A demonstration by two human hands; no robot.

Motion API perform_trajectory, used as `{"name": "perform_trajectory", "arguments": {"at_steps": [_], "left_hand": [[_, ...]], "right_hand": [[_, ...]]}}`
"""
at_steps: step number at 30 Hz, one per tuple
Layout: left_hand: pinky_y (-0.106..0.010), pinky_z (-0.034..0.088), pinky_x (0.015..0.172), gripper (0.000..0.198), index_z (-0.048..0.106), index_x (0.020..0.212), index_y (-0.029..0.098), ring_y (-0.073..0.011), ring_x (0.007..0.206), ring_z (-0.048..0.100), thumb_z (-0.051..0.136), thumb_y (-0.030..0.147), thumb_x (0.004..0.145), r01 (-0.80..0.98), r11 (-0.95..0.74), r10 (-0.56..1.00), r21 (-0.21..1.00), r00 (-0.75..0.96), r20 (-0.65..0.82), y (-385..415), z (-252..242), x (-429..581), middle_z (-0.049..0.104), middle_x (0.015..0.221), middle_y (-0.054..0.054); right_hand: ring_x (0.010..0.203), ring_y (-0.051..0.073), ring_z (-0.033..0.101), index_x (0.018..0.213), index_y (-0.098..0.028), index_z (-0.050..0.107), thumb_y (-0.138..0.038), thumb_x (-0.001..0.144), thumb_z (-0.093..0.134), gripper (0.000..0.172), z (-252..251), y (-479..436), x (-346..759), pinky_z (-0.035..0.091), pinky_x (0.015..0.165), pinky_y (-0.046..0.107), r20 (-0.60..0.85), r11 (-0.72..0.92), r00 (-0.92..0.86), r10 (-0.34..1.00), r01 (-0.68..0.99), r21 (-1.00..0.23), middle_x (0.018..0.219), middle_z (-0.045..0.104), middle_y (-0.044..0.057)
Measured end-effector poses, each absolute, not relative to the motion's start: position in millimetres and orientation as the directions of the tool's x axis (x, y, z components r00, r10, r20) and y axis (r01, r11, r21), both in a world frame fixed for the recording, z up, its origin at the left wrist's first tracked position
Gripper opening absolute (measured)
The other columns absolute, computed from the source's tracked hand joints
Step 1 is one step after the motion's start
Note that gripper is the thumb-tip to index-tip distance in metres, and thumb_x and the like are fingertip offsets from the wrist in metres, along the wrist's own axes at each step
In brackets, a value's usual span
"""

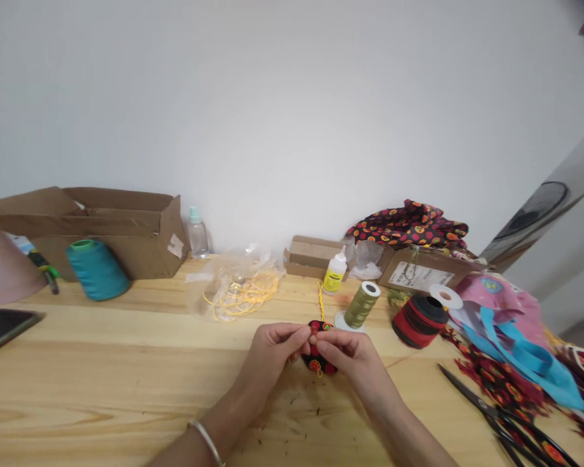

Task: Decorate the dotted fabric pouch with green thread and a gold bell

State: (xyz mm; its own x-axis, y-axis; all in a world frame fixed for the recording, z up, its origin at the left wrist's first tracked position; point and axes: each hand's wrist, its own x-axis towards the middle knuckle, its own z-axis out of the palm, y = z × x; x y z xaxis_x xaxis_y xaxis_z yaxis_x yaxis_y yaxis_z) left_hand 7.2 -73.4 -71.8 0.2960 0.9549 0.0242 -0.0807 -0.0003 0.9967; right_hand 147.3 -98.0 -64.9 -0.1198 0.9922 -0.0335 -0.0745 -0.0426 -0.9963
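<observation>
My left hand (279, 344) and my right hand (353, 350) meet fingertip to fingertip, both closed in a pinch. Between them is a small reddish piece (314, 332), too small and blurred to name. Just beneath the fingers lies a dark, fruit-patterned fabric piece (315, 364), partly hidden by them. A twisted yellow cord (321, 301) runs from its far end, and a small yellow loop shows at its near end. Behind my right hand stands an olive thread spool (363, 305). A fine reddish thread lies to the right of that hand.
At right are a red-and-black spool (420, 321), black scissors (496, 412), blue ribbon (530, 353) and patterned scraps. A glue bottle (335, 271), a bag of yellow cord (246, 292) and a small box stand behind. At left are a teal thread cone (97, 271), a cardboard box (126, 250) and a phone-like slab.
</observation>
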Motion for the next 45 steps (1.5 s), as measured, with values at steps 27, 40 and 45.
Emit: {"name": "perform_trajectory", "arguments": {"at_steps": [27, 40, 45], "left_hand": [[-0.020, 0.027, 0.049, 0.022, 0.061, 0.057, 0.013, -0.0071, 0.048, 0.035, 0.057, 0.030, 0.071, -0.356, 0.182, 0.938, 0.916, 0.344, -0.053, -70, -76, 7, 0.046, 0.048, 0.004], [-0.021, 0.029, 0.051, 0.021, 0.064, 0.062, 0.013, -0.0086, 0.050, 0.037, 0.053, 0.029, 0.073, -0.045, -0.004, 0.919, 0.999, 0.393, 0.021, -77, -69, 13, 0.050, 0.051, 0.003], [-0.021, 0.031, 0.051, 0.023, 0.064, 0.063, 0.014, -0.0090, 0.050, 0.039, 0.052, 0.029, 0.073, -0.015, -0.043, 0.898, 0.999, 0.438, 0.046, -75, -69, 11, 0.052, 0.052, 0.002]], "right_hand": [[0.049, 0.012, 0.055, 0.090, -0.009, 0.062, -0.048, 0.079, 0.037, 0.047, -69, -96, 155, 0.037, 0.046, 0.021, -0.212, -0.323, -0.312, 0.926, -0.367, -0.872, 0.066, 0.063, 0.008], [0.054, 0.011, 0.044, 0.071, -0.015, 0.068, -0.029, 0.069, 0.058, 0.017, -67, -97, 149, 0.037, 0.048, 0.023, 0.258, 0.241, 0.070, 0.963, 0.192, -0.951, 0.059, 0.048, 0.000], [0.055, 0.011, 0.046, 0.070, -0.016, 0.068, -0.027, 0.073, 0.056, 0.016, -68, -96, 154, 0.036, 0.049, 0.023, 0.278, 0.264, 0.030, 0.960, 0.228, -0.937, 0.060, 0.049, 0.000]]}}
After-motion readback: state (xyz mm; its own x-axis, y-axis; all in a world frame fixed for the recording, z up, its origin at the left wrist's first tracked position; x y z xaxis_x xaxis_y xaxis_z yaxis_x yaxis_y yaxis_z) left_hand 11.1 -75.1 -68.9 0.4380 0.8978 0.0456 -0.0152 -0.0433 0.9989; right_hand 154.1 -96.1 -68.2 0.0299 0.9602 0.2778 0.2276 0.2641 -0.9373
